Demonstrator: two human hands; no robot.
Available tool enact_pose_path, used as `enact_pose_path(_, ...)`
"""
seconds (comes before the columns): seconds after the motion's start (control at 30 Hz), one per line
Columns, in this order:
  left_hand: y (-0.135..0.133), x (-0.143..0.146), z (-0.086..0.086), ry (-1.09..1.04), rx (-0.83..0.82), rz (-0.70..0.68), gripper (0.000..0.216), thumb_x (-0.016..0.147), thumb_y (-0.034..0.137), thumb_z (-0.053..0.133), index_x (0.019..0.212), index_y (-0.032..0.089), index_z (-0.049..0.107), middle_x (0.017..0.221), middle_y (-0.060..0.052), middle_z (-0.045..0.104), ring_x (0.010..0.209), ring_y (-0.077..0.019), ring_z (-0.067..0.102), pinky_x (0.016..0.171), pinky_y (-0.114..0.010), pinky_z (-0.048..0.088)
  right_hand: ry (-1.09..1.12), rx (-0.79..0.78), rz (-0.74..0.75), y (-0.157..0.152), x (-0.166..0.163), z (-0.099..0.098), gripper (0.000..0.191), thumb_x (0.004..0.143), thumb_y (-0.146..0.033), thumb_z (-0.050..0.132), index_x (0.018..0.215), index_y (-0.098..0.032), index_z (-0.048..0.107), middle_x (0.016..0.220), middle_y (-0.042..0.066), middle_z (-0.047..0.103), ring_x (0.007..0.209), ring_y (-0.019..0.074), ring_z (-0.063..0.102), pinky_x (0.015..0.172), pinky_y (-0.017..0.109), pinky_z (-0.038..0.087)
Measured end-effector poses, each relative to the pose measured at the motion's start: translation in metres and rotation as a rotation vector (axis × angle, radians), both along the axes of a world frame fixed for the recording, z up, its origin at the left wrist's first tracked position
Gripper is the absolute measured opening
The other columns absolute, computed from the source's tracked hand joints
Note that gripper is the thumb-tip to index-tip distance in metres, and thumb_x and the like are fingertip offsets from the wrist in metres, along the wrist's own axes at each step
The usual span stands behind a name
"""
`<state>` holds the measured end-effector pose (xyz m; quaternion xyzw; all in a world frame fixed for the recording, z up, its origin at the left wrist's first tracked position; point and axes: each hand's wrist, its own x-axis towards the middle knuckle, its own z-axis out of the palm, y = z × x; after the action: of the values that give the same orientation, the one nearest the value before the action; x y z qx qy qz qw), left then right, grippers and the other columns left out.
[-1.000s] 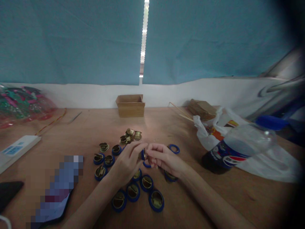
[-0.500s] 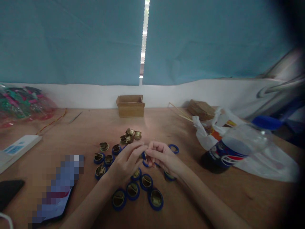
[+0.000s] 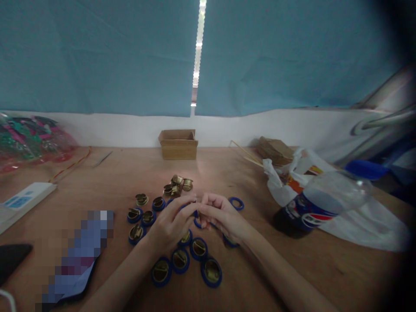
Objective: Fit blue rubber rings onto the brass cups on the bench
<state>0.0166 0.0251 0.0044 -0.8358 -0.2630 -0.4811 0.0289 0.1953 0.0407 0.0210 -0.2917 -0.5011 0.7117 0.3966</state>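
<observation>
My left hand (image 3: 172, 219) and my right hand (image 3: 222, 214) meet at the fingertips over the middle of the table. Both pinch a small blue-rimmed piece (image 3: 195, 213), mostly hidden by the fingers. Around and below them lie several round brass pieces set in blue rings, such as one brass piece (image 3: 199, 248) with a bar across its back. Behind my hands is a small pile of brass pieces (image 3: 177, 184) without rings. A loose blue ring (image 3: 236, 203) lies just beyond my right hand. Other rings under my hands are partly covered.
An open cardboard box (image 3: 178, 151) stands at the back. To the right are a cola bottle (image 3: 312, 212), a white plastic bag (image 3: 360, 229) and a brown packet (image 3: 274, 149). Left are a phone (image 3: 81, 255), a white device (image 3: 24, 201) and plastic-wrapped goods (image 3: 32, 138).
My hands stay together in nearly the same place, with only slight finger movement. The blue-rimmed piece shows less clearly between the fingertips. The view has shifted very slightly.
</observation>
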Motion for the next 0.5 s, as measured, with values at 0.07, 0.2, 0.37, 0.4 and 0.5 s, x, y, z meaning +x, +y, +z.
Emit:
enact_pose_path(0.07,0.001,0.001,-0.001,-0.009,-0.004,0.000,0.038,0.086,0.008,0.052,0.123,0.017,0.046,0.115,-0.013,0.058,0.112,-0.0221,0.057,0.094,-0.037,0.054,-0.006,0.009,0.000,0.000,0.000,0.000,0.025,0.077,-0.033,0.070,0.068,-0.015,0.054,0.056,-0.002,0.062,0.046,0.0068,0.055,0.046,0.017,0.044)
enact_pose_path(0.2,0.001,0.003,-0.004,-0.028,0.009,-0.002,0.040,0.085,0.009,0.056,0.122,0.019,0.046,0.112,-0.011,0.060,0.109,-0.0215,0.059,0.092,-0.036,0.055,-0.052,0.050,0.008,-0.001,0.001,0.003,0.026,0.077,-0.033,0.070,0.066,-0.016,0.054,0.051,-0.004,0.058,0.040,0.0054,0.049,0.039,0.016,0.038)
enact_pose_path(0.37,0.001,0.007,-0.005,-0.088,-0.054,0.014,0.041,0.082,0.007,0.058,0.120,0.020,0.046,0.107,-0.009,0.061,0.103,-0.0195,0.061,0.088,-0.034,0.057,-0.090,0.054,-0.007,-0.002,0.002,0.003,0.029,0.078,-0.036,0.068,0.065,-0.016,0.052,0.046,-0.007,0.052,0.032,0.0033,0.040,0.032,0.015,0.023)
enact_pose_path(0.4,0.000,0.009,-0.005,-0.102,-0.075,0.019,0.042,0.082,0.008,0.059,0.120,0.020,0.046,0.107,-0.009,0.061,0.102,-0.0192,0.062,0.086,-0.033,0.057,-0.088,0.044,-0.007,-0.001,0.003,0.002,0.029,0.078,-0.037,0.067,0.065,-0.016,0.052,0.045,-0.007,0.050,0.031,0.0028,0.038,0.031,0.015,0.021)
enact_pose_path(0.5,0.000,0.014,-0.007,-0.183,-0.166,0.027,0.051,0.077,0.017,0.069,0.120,0.021,0.044,0.107,-0.009,0.062,0.099,-0.0197,0.064,0.084,-0.034,0.058,-0.086,0.000,-0.030,0.000,0.004,0.000,0.030,0.080,-0.038,0.065,0.065,-0.016,0.051,0.040,-0.010,0.042,0.027,0.0018,0.030,0.032,0.016,0.017)
